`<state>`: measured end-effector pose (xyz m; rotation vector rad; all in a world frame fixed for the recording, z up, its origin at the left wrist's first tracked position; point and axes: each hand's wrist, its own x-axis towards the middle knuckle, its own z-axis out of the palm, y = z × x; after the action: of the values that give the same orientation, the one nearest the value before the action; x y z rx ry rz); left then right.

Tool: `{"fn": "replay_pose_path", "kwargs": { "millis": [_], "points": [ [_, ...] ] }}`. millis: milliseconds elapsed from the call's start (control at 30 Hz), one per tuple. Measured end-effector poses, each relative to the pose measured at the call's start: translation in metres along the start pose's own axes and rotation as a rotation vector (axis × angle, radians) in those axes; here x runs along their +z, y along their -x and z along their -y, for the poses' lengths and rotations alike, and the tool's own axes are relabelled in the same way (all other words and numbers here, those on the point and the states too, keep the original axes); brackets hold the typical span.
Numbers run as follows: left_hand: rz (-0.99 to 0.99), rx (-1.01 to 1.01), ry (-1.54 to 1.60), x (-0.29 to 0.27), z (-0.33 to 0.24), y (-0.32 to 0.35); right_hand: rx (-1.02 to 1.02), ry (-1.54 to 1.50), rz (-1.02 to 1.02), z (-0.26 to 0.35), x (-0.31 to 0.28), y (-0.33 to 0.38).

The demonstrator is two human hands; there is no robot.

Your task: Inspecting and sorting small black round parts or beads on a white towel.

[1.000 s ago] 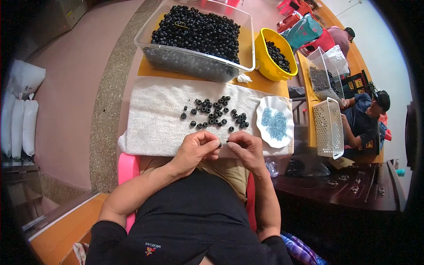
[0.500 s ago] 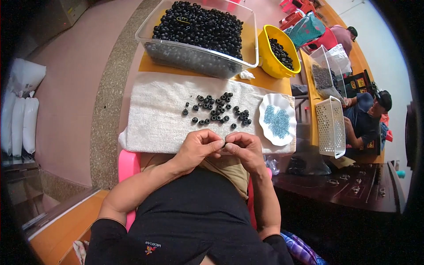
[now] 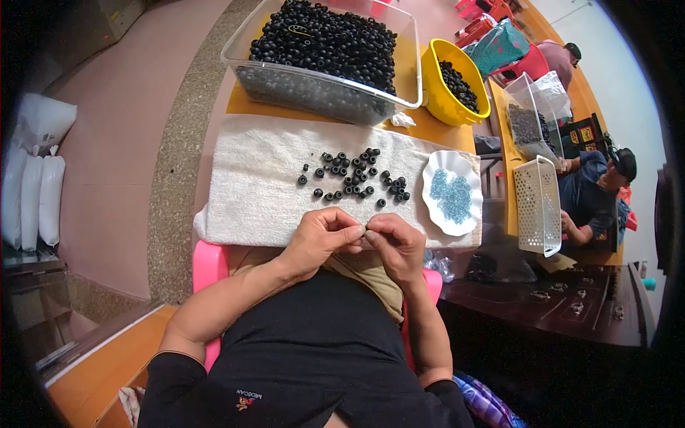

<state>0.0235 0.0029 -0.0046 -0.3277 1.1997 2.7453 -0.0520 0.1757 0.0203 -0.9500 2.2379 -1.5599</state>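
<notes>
My left hand [image 3: 322, 239] and my right hand [image 3: 396, 246] meet over the near edge of a white towel [image 3: 250, 178], thumbs and forefingers pinched together. Between the fingertips shows a bit of a small black piece [image 3: 366, 229], mostly covered by them. Just beyond my hands, several small round black pieces with holes, like beads or caps [image 3: 349, 180], lie loose on the towel. To their right, a white wavy-rimmed dish [image 3: 435, 163] holds many tiny clear bluish pieces [image 3: 452, 196].
Past the towel stand a clear plastic bin [image 3: 321, 75] full of black pieces and a yellow basin [image 3: 437, 85] with more. At the right, a co-worker [image 3: 592, 185] sits by a white perforated basket [image 3: 536, 207] and another clear bin [image 3: 528, 125]. White bags [image 3: 50, 200] stand at far left.
The fingertips have shifted slightly around the small black piece, and less of it shows. The whole view has moved a little. The co-worker's near hand has shifted beside the basket.
</notes>
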Motion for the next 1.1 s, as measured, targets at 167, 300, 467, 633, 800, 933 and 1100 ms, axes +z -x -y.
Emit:
{"fn": "replay_pose_path", "kwargs": {
  "millis": [167, 300, 467, 633, 800, 933, 1100],
  "points": [
    [-0.007, -0.01, 0.022, 0.002, 0.0, 0.0, -0.174, 0.096, -0.115, 0.003, 0.012, 0.003],
    [-0.019, -0.002, 0.024, 0.004, -0.001, 0.001, -0.258, 0.151, -0.176, 0.001, 0.013, 0.005],
    [-0.019, -0.011, 0.025, 0.002, 0.0, 0.0, -0.294, 0.193, -0.166, 0.0, 0.012, 0.004],
    [-0.024, -0.023, 0.031, 0.005, -0.003, 0.002, -0.2, 0.069, -0.163, 0.0, 0.013, 0.005],
    [-0.038, -0.029, -0.02, 0.005, 0.0, 0.002, -0.058, -0.01, -0.069, 0.002, 0.008, 0.004],
    [-0.025, -0.022, -0.011, 0.004, 0.001, 0.002, -0.004, -0.01, -0.017, 0.005, 0.002, 0.002],
    [-0.034, -0.018, -0.006, 0.005, 0.0, 0.002, 0.002, -0.02, 0.016, -0.003, 0.002, 0.004]
  ]
}}
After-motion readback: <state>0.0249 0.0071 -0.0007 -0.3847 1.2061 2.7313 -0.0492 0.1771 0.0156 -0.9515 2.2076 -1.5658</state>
